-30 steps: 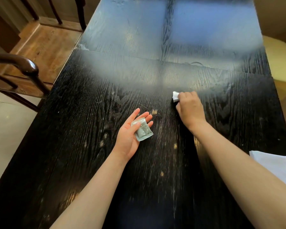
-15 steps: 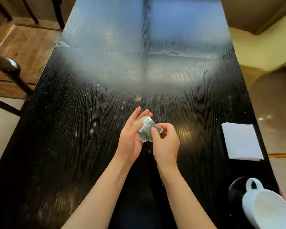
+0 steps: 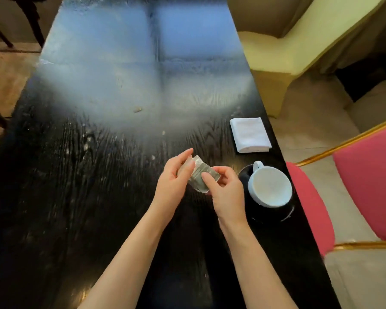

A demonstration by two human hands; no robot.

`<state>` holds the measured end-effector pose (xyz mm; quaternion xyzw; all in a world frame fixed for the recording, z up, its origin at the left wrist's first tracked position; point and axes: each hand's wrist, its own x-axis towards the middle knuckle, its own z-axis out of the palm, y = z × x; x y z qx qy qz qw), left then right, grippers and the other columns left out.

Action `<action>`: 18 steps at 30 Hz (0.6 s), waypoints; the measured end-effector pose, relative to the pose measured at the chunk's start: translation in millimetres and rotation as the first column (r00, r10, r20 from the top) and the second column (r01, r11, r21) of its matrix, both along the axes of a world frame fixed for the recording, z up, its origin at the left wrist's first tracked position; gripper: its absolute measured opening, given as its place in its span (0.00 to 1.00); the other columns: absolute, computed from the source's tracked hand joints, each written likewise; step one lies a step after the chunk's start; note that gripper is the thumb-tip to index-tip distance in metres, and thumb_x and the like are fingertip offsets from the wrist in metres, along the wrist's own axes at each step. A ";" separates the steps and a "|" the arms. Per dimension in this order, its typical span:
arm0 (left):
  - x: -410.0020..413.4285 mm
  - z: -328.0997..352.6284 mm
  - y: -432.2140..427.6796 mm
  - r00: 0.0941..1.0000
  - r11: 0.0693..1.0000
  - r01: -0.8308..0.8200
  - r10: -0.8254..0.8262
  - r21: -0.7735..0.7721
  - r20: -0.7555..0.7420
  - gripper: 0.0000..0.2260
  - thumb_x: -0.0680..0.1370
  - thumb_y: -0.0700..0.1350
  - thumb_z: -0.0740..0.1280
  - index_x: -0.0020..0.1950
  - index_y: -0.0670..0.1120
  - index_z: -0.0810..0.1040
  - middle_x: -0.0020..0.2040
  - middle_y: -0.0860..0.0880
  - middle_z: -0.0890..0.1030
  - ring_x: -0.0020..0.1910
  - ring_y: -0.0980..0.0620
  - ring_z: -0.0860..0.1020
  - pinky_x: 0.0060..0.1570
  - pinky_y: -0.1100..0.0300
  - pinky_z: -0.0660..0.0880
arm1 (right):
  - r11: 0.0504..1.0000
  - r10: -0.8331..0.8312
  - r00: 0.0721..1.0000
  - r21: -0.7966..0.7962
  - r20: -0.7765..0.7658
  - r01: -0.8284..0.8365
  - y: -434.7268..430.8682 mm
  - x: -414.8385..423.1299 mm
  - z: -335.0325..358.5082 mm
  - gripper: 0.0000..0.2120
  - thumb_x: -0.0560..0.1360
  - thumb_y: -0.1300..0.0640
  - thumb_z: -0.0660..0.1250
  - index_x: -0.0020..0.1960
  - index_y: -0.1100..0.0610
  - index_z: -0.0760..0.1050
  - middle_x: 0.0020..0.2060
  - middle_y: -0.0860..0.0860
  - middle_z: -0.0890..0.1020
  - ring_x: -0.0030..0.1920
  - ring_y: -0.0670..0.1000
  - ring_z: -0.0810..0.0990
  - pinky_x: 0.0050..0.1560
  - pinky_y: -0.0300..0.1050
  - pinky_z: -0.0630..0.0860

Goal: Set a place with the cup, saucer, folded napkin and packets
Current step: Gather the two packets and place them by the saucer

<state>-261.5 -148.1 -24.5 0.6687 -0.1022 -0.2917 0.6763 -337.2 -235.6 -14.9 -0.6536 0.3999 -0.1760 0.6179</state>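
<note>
Both hands hold a small stack of silvery packets (image 3: 198, 177) above the black table (image 3: 76, 197). My left hand (image 3: 174, 181) cradles the packets from the left, and my right hand (image 3: 225, 190) pinches their right edge with thumb and fingers. A white cup (image 3: 269, 186) with its handle pointing away sits on a black saucer (image 3: 276, 216) just right of my right hand. Beyond the cup, a folded white napkin (image 3: 250, 134) lies flat by the table's right edge.
A pink chair with a gold frame (image 3: 366, 186) stands close to the table's right edge beside the cup. A pale yellow covered chair (image 3: 288, 52) is farther back on the right. Dark wooden chairs stand at the left. A small crumb (image 3: 138, 109) lies mid-table.
My right hand came back from the far table with a packet and joined my left hand at the packets. The view swung right, bringing the napkin, cup and saucer fully into sight.
</note>
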 end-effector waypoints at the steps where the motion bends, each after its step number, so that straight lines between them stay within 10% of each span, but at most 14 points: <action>1: -10.7 2.9 -1.1 0.999 0.997 0.042 -0.043 0.063 0.017 0.12 0.78 0.47 0.63 0.61 0.57 0.76 0.59 0.52 0.78 0.55 0.56 0.78 0.50 0.62 0.77 | 1.000 0.018 1.000 -0.022 -0.002 -0.018 -6.3 -17.2 1.1 0.06 0.71 0.59 0.70 0.47 0.52 0.75 0.44 0.50 0.82 0.46 0.48 0.82 0.46 0.44 0.80; 12: -165.2 -27.5 -44.8 0.993 0.940 0.117 -0.113 0.319 -0.031 0.10 0.76 0.44 0.65 0.57 0.48 0.77 0.48 0.52 0.81 0.44 0.57 0.80 0.34 0.71 0.75 | 0.975 0.014 0.978 -0.213 -0.208 -0.059 -50.0 -176.0 -39.0 0.14 0.75 0.61 0.66 0.59 0.52 0.75 0.53 0.47 0.77 0.47 0.40 0.77 0.37 0.22 0.72; 18: -212.1 -44.2 -68.9 0.899 0.831 0.157 -0.344 0.534 0.270 0.18 0.77 0.44 0.64 0.67 0.46 0.70 0.61 0.49 0.75 0.58 0.57 0.73 0.55 0.68 0.67 | 0.899 -0.003 0.927 -0.407 -0.375 -0.162 -74.4 -214.0 -55.9 0.12 0.75 0.62 0.64 0.58 0.57 0.76 0.51 0.50 0.76 0.49 0.46 0.75 0.46 0.34 0.73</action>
